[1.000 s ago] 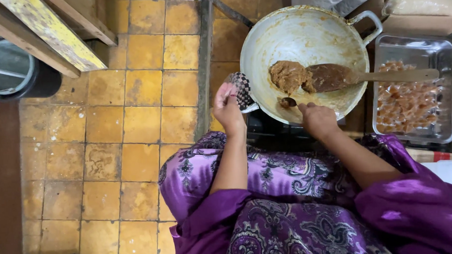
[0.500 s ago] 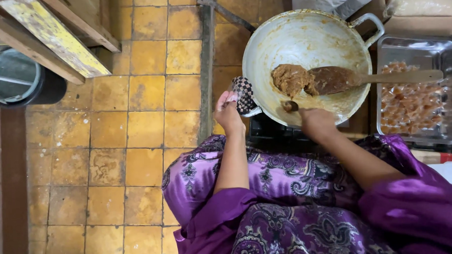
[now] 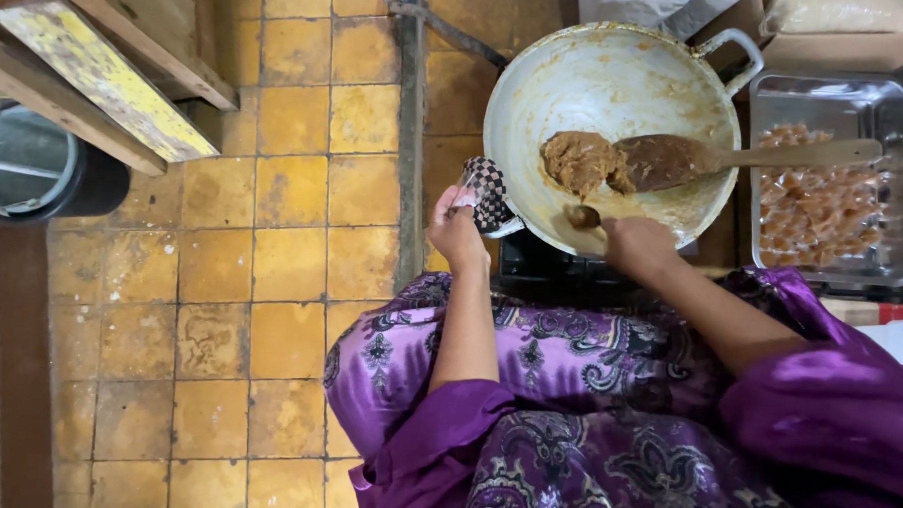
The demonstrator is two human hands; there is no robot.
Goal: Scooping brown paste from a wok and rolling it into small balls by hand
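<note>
My left-hand fingers (image 3: 462, 206) are gripping the checked cloth (image 3: 486, 191) padding the heavy pan (image 3: 605, 73)'s near handle, while my right-hand fingers (image 3: 611, 230) are pinching a soft, sticky-looking brown lump (image 3: 583, 216) just below the dough mound (image 3: 578, 161) and wooden spoon (image 3: 728, 157).

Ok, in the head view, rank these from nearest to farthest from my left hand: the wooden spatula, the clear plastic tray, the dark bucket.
From the left hand:
1. Wooden spatula, right, in the pan.
2. Dark bucket, far left on the floor.
3. Clear plastic tray, far right.
</note>
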